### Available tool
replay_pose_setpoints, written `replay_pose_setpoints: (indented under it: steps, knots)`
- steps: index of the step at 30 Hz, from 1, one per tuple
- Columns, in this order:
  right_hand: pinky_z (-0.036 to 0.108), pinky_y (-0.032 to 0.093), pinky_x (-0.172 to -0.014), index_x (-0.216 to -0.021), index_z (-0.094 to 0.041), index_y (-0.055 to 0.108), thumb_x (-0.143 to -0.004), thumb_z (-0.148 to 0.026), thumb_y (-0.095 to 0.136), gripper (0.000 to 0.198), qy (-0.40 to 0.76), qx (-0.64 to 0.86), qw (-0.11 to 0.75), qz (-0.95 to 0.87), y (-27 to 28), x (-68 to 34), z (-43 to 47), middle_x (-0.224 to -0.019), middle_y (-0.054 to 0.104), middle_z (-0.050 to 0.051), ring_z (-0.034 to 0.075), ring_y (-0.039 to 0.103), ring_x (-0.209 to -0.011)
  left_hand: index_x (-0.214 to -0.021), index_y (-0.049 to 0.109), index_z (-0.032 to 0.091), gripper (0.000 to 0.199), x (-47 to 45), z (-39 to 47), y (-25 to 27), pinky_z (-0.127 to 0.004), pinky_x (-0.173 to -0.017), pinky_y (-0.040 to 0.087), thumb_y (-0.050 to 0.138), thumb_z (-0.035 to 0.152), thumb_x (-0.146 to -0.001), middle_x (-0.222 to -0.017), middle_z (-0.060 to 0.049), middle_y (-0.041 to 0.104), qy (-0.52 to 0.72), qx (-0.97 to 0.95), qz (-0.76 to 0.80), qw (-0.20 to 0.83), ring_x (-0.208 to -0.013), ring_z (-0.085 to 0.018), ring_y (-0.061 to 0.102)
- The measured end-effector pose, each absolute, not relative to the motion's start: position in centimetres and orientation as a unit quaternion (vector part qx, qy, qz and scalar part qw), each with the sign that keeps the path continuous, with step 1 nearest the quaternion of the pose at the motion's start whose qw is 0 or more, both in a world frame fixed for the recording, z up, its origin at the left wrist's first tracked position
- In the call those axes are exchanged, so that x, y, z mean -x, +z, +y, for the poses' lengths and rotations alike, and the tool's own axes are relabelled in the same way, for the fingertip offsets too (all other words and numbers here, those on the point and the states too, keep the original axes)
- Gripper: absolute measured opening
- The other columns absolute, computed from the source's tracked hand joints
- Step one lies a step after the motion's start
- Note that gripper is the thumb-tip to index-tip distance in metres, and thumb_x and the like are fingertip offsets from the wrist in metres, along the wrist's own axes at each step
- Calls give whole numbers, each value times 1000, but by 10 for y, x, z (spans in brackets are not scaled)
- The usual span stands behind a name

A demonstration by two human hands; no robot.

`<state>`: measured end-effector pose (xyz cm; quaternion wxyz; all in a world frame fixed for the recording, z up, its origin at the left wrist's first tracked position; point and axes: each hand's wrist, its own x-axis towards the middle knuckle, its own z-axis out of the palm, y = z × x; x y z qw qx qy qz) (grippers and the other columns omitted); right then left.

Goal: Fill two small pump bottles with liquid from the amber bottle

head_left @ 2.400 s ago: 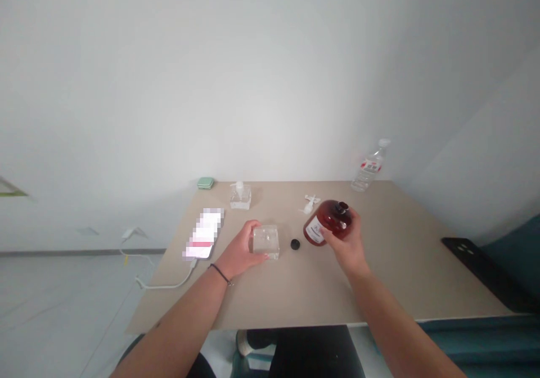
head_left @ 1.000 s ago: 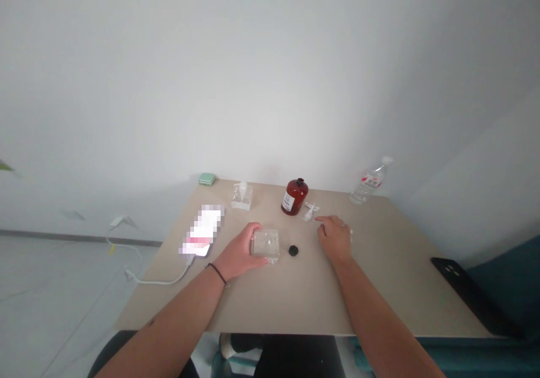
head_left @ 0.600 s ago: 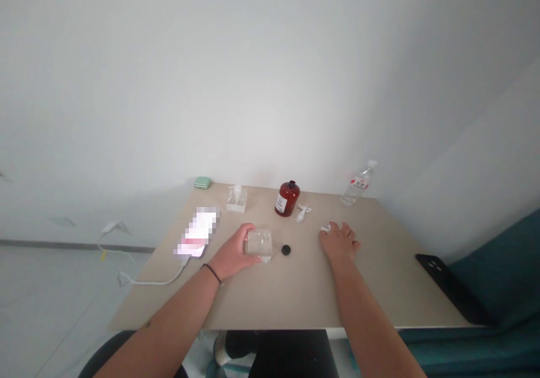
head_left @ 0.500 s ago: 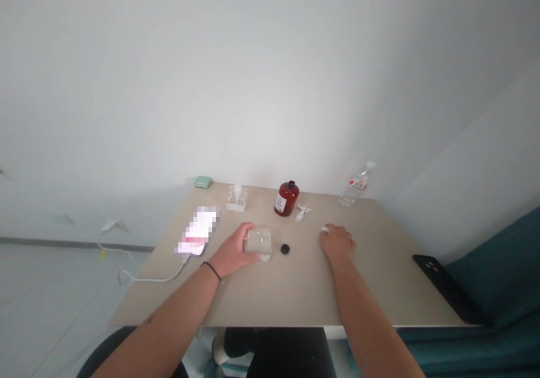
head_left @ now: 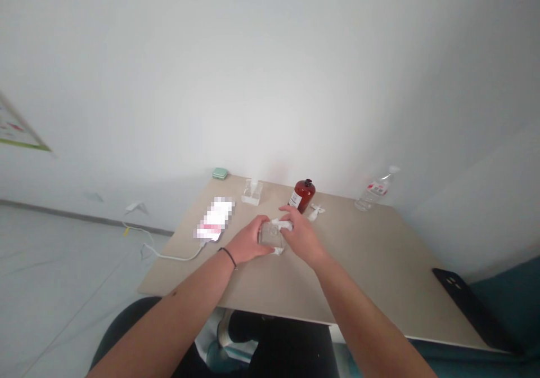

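My left hand is wrapped round a clear square bottle standing near the middle of the table. Between the fingers of my right hand is a white pump top, held at the upper side of that bottle; whether it is seated in the neck I cannot tell. Just behind my right hand stands a dark red-brown bottle with a white label. To its right lies a white plastic piece. The small black cap is hidden from view now.
At the back left are another clear square bottle with a white top and a green case. A lit phone on a white cable lies left. Right are a clear water bottle and a black phone-like object.
My right hand has come left from the table's right side to the square bottle, bringing the white pump top. The view has shifted left, and the black cap has gone out of sight.
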<state>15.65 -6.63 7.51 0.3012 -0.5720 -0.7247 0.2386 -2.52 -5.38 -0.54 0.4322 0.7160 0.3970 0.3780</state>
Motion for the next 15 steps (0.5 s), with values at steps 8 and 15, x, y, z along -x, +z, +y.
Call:
replay_pose_setpoints:
  steps: [8, 15]
  knots:
    - [28, 47, -77, -122, -22, 54, -77, -2, 48, 49, 276, 542, 211, -765, 91, -159, -56, -106, 72, 3, 15, 63, -82, -128, 43, 24, 76, 27, -52, -8, -36, -86, 49, 84, 31, -65, -108, -4, 64, 377, -720, 401, 422, -97, -24, 64]
    - [30, 48, -86, -119, -23, 58, -78, -3, 49, 46, 257, 549, 208, -768, 89, -154, -51, -104, 74, 2, 16, 67, -90, -128, 45, 23, 77, 27, -53, -2, -37, -85, 49, 85, 36, -63, -108, -5, 65, 370, -724, 424, 399, -96, -26, 64]
